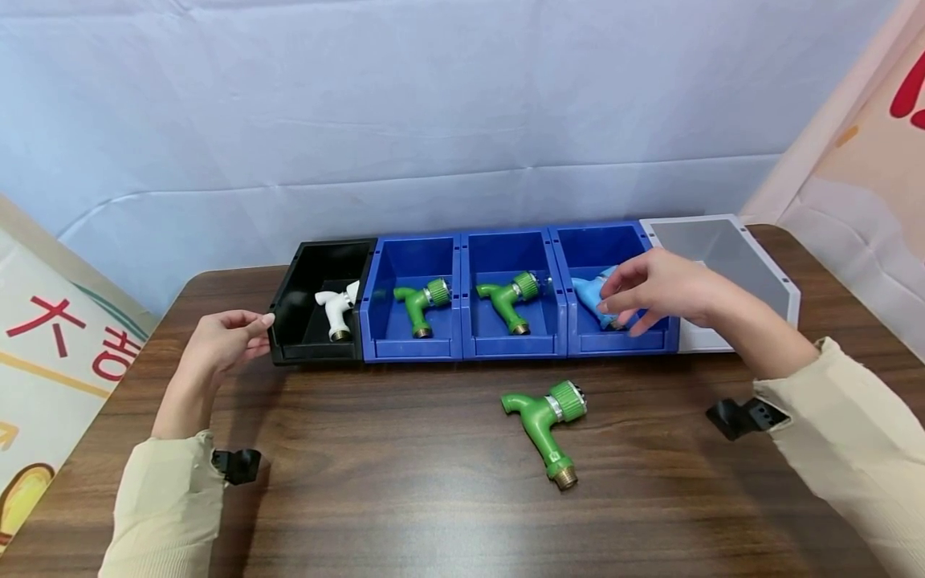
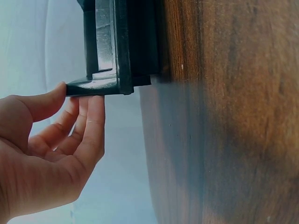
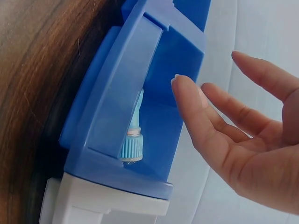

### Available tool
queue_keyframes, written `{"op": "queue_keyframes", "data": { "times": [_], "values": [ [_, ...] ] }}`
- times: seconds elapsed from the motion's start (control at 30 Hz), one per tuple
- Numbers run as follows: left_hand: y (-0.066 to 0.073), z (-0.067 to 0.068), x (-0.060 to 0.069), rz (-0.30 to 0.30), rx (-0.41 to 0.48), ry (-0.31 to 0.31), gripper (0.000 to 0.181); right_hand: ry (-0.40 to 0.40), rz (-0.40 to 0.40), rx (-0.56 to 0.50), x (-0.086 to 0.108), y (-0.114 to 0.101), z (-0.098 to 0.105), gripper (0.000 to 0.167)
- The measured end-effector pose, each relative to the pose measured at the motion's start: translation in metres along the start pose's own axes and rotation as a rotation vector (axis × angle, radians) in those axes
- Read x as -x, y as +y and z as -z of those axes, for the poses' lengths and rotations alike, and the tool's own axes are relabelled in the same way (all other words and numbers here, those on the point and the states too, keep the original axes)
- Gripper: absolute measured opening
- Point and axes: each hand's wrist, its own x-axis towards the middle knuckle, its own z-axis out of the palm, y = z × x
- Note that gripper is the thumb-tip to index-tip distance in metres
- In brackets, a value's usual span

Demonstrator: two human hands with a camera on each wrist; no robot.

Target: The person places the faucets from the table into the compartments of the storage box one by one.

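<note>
My left hand (image 1: 230, 341) holds the left edge of the black bin (image 1: 318, 353), its thumb at the rim and fingers against the outer side. In the left wrist view, the bent fingers (image 2: 96, 121) meet the black wall. Over the rightmost blue bin (image 1: 621, 345) hovers my right hand (image 1: 661, 289), thumb and fingers apart. Below it a light blue tap (image 1: 588, 293) lies in that bin, partly hidden by the hand; the right wrist view shows its ribbed handle (image 3: 132, 147) clear of the fingers. A green tap (image 1: 540, 425) lies on the table in front of the bins.
A white tap (image 1: 336, 311) lies in the black bin. Two more blue bins hold one green tap (image 1: 419, 307) and another green tap (image 1: 509, 303). At the right end stands a white-grey bin (image 1: 784, 293). Everything stands on a brown wooden table (image 1: 376, 482), with pale cloth (image 1: 433, 104) behind.
</note>
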Motion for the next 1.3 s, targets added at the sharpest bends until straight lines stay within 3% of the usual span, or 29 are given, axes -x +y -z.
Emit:
{"op": "queue_keyframes", "data": {
  "times": [1.3],
  "values": [
    [0.002, -0.001, 0.0, -0.003, 0.008, 0.007, 0.046, -0.167, -0.014, -0.153, 0.008, 0.015, -0.038, 0.026]
  ]
}}
